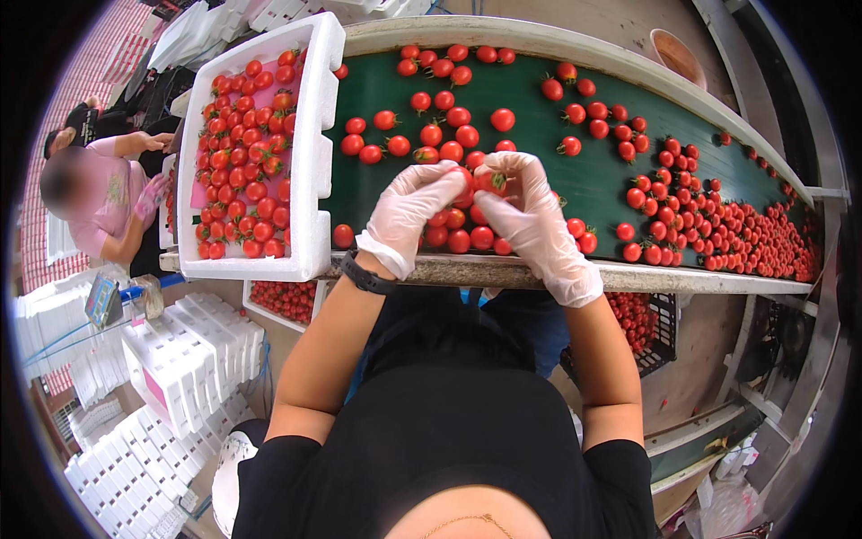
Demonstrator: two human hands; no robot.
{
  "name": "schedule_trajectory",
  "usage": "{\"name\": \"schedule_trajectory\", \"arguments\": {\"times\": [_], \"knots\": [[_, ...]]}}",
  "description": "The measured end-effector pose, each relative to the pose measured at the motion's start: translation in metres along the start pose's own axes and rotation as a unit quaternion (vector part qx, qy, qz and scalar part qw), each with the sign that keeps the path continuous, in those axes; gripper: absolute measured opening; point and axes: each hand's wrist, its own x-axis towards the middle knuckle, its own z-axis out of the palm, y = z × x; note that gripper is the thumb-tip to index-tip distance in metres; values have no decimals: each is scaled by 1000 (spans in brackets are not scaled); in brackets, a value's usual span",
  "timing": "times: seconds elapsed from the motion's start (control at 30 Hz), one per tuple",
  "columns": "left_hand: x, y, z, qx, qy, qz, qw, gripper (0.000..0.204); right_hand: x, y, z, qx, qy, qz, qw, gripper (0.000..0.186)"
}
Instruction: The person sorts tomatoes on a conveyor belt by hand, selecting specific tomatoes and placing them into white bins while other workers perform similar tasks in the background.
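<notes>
Over the green conveyor belt, both my hands wear thin, see-through gloves. My left hand is closed, its fingertips on a red cherry tomato. Close beside it, my right hand curls its fingers around another cherry tomato with a green calyx; the palm may hide more. Below and between the hands sits a cluster of loose cherry tomatoes. To the left stands a white foam box, filled with cherry tomatoes over a pink lining.
Many tomatoes crowd the belt's right end. White rails border the belt. Under it are a black crate and another white tomato box. Stacked foam boxes stand at lower left. A person in pink works at far left.
</notes>
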Motion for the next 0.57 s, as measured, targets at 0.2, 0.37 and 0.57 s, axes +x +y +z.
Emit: {"name": "schedule_trajectory", "arguments": {"times": [0.2, 0.37, 0.57], "knots": [[-14, 4, 20, 121, -92, -23, 988, 14, -26, -9, -26, -120, -34, -91, 988, 36], [-15, -5, 21, 108, -8, 132, 985, 22, -105, -27, -110, 201, 26, 187, 961, 24], [-13, -25, -34, 531, 59, 240, 811, 51, -235, 29, -262, -73, 171, 348, 919, 78]]}}
